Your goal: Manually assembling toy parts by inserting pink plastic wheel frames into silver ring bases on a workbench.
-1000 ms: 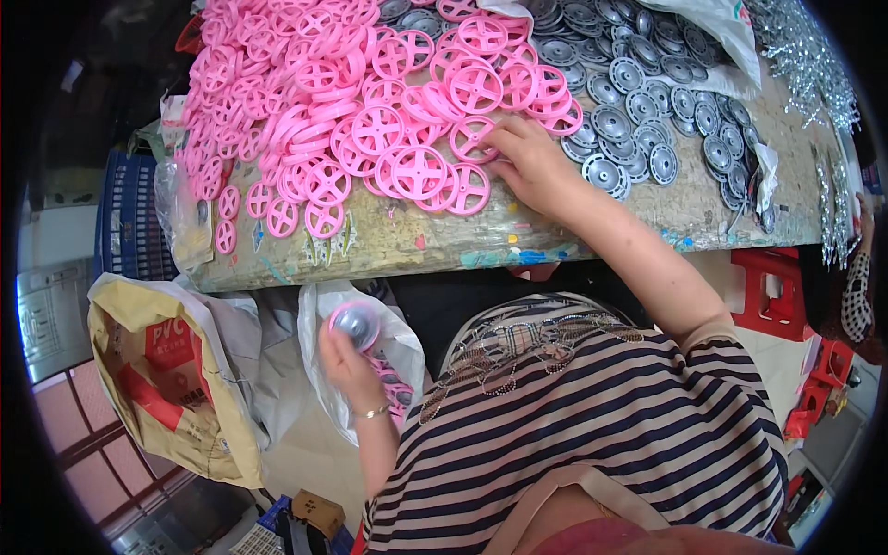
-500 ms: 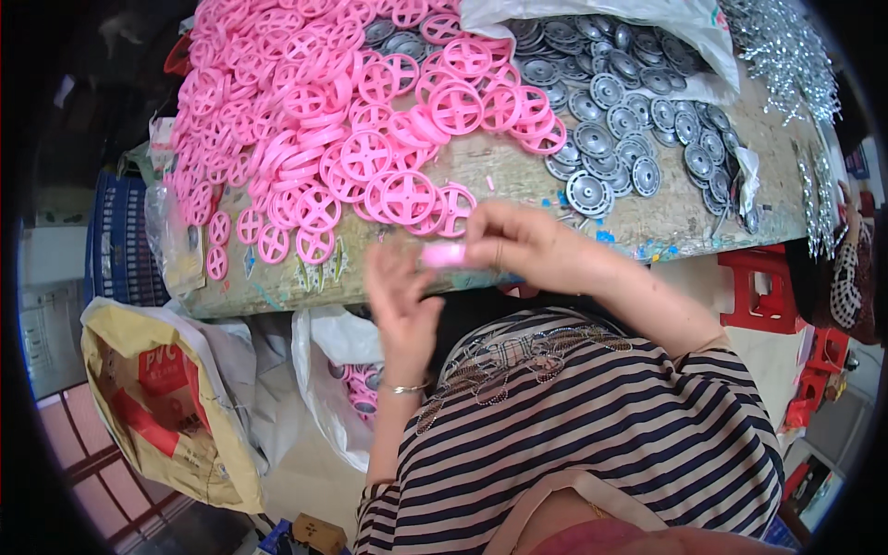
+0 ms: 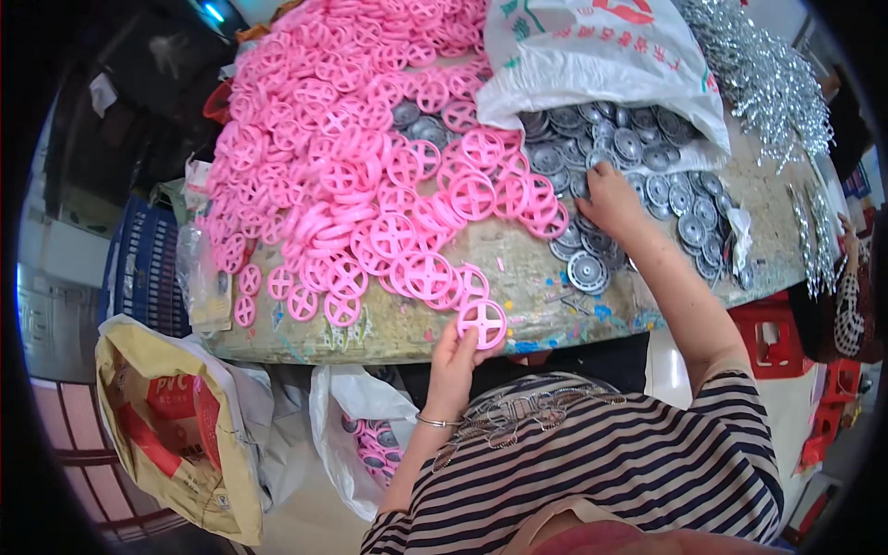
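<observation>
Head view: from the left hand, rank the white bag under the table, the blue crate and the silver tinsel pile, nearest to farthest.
From the left hand, which holds a pink wheel:
1. White bag, just below the table edge, to the hand's lower left.
2. Blue crate, far left beside the table.
3. Silver tinsel pile, top right corner of the table.

A paint-flecked worktable (image 3: pixel 407 335) stands over pale floor (image 3: pixel 305 518), red stools (image 3: pixel 772 338) beside.
</observation>
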Tool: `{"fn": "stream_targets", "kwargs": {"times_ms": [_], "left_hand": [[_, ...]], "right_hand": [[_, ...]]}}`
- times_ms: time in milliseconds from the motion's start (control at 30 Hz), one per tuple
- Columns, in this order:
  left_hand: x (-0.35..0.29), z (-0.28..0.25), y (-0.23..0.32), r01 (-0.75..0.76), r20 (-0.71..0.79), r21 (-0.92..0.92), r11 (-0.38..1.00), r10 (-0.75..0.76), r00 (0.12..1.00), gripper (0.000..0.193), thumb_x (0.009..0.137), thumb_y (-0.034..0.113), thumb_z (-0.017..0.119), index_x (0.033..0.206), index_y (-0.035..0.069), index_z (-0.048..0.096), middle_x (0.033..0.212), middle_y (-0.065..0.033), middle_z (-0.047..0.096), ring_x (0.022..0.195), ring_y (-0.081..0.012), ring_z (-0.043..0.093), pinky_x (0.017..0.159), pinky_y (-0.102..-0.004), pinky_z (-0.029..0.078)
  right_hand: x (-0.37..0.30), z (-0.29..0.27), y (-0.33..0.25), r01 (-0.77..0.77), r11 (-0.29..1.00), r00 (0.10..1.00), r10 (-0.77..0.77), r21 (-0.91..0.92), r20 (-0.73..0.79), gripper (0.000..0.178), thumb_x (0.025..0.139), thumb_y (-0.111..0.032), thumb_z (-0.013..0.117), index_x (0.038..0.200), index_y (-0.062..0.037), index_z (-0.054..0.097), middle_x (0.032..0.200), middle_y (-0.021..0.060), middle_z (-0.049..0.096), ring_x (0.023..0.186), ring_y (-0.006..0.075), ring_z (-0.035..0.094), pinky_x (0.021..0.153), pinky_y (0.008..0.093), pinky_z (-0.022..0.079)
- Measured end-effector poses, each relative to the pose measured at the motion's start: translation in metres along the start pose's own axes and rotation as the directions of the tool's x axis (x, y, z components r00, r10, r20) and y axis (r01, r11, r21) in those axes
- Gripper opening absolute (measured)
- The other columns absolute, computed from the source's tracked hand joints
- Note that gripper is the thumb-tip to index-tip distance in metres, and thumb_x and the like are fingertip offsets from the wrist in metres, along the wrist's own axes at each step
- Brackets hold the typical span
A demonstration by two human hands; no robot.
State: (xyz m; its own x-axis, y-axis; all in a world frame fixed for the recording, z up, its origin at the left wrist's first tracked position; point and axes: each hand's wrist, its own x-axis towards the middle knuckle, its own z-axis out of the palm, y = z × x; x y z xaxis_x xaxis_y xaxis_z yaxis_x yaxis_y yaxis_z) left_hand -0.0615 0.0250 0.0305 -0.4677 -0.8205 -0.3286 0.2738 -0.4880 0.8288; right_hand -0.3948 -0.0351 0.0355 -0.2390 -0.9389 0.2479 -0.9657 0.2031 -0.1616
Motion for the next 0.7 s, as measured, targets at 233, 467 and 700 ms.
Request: {"fn": "stream_targets", "kwargs": {"times_ms": [233, 467, 700], "left_hand": [[0.004, 0.000, 0.001, 0.046, 0.065, -0.029, 0.999, -0.044, 0.997, 0.033, 0.100, 0.015, 0.042, 0.129, -0.001, 0.043, 0.121, -0.0128, 0.054, 0.106, -0.0236, 0.060, 0.088, -0.0372, 0.054], [0.008, 0.018, 0.018, -0.008, -0.050, -0.074, 0.997, 0.004, 0.999, 0.033, 0.099, 0.018, 0.043, 0.125, -0.002, 0.046, 0.116, -0.0159, 0.058, 0.101, -0.0286, 0.062, 0.083, -0.0401, 0.056], [0.014, 0.022, 0.009, -0.091, -0.041, -0.170, 0.981, 0.085, 0.996, 0.034, 0.101, 0.027, 0.041, 0.119, 0.000, 0.049, 0.118, -0.0146, 0.057, 0.100, -0.0245, 0.062, 0.082, -0.0378, 0.055]], "right_hand": [[0.018, -0.012, 0.009, 0.069, 0.980, 0.993, -0.050, -0.185, 0.106, 0.020, 0.084, -0.021, 0.052, 0.084, -0.0016, 0.059, 0.080, 0.0188, 0.062, 0.071, 0.0363, 0.064, 0.060, 0.0444, 0.052], [-0.061, -0.061, -0.106, 0.283, 0.863, 0.926, -0.360, 0.418, 0.117, 0.022, 0.081, -0.013, 0.055, 0.102, -0.0074, 0.055, 0.074, 0.0108, 0.062, 0.062, 0.0316, 0.063, 0.056, 0.0413, 0.052], [-0.108, -0.051, -0.129, 0.564, 0.708, 0.818, -0.551, 0.425, -0.168, 0.039, 0.075, -0.018, 0.060, 0.109, -0.0011, 0.054, 0.109, 0.0143, 0.058, 0.104, 0.0323, 0.059, 0.080, 0.0394, 0.052]]}}
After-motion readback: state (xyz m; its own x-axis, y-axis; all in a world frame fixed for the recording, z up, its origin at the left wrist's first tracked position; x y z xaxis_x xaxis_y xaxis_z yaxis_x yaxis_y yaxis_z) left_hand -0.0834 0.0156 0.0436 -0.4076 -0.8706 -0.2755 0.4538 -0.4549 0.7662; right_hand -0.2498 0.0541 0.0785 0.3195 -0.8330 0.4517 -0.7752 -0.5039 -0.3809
